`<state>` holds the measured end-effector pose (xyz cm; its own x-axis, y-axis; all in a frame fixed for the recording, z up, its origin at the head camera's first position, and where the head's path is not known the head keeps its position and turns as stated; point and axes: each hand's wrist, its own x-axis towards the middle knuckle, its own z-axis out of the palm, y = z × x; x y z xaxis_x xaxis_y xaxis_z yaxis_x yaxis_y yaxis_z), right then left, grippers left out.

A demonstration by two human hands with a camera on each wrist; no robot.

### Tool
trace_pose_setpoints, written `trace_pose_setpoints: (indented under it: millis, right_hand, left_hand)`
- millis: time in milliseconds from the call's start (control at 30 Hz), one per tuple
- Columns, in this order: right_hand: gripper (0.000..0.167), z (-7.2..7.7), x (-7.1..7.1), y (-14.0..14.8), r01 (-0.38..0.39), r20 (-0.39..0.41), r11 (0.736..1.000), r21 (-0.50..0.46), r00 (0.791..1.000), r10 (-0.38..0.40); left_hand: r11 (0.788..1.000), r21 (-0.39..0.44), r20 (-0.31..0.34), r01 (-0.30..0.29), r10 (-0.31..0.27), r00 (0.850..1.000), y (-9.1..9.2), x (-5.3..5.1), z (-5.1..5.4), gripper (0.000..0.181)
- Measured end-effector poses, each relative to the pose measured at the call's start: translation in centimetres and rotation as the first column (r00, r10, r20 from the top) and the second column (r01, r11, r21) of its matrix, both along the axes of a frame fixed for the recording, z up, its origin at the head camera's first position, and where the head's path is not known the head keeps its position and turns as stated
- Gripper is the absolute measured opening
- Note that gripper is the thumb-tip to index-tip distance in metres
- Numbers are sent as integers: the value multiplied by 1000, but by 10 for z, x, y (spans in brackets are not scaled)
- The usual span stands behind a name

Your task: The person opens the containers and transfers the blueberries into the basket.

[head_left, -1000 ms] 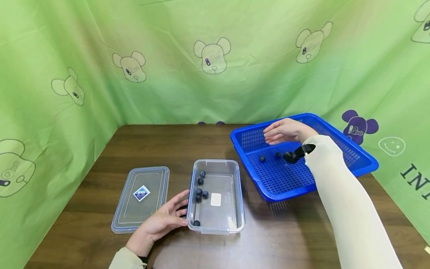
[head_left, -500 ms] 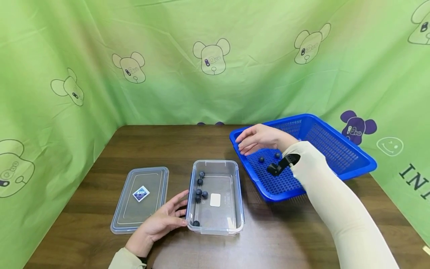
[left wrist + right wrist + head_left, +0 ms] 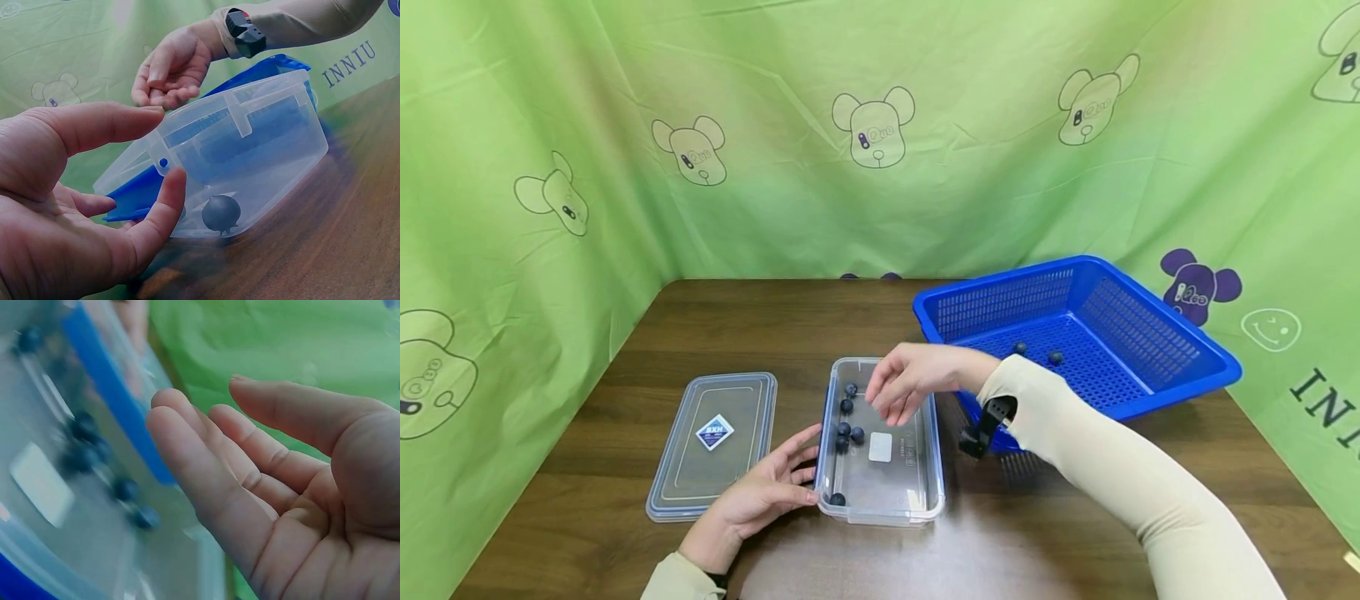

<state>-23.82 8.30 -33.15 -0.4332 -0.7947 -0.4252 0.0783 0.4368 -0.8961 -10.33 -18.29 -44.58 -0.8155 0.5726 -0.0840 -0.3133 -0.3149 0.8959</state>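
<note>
A clear plastic food box (image 3: 887, 487) stands on the table with several blueberries (image 3: 857, 434) along its left side. Against that left wall rests my left hand (image 3: 763, 492), fingers spread and thumb at the near corner. My right hand (image 3: 913, 379) hovers over the box's far right part, its fingers loosely bent. In the right wrist view, a gap separates the thumb from the fingers of the right hand (image 3: 269, 481), and no berry shows in the palm. One blueberry (image 3: 220, 214) shows through the box wall in the left wrist view.
A blue slotted basket (image 3: 1105, 367) stands at the right, partly behind the right arm, with blueberries (image 3: 1056, 357) on its floor. Left of the box lies its clear lid (image 3: 737, 467) with a blue-edged rim. A green printed curtain (image 3: 790, 217) surrounds the wooden table (image 3: 602, 492).
My right hand has moved left and toward me, from above the basket to above the box. The left hand and the berries in the box look the same.
</note>
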Motion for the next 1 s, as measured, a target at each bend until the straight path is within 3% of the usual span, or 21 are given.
trace_pose_setpoints:
  millis: [167, 367, 667, 1000]
  right_hand:
    - [25, -18, 18, -23, -113, 68, 988, 103, 992, 106]
    - [23, -33, 33, -45, -171, 95, 961, 217, 984, 153]
    - [11, -45, 43, -63, -230, 60, 928, 292, 973, 222]
    - [11, -59, 52, -70, -286, 111, 907, 309, 958, 265]
  left_hand:
    - [1000, -2, 3, 2, -2, 1000, 0, 0, -1, 94]
    - [1000, -1, -11, 13, -13, 1000, -1, 0, -2, 93]
    - [1000, 4, -20, 15, -15, 1000, -1, -1, 0, 91]
    - [1000, 5, -26, 15, -15, 1000, -2, 0, -3, 91]
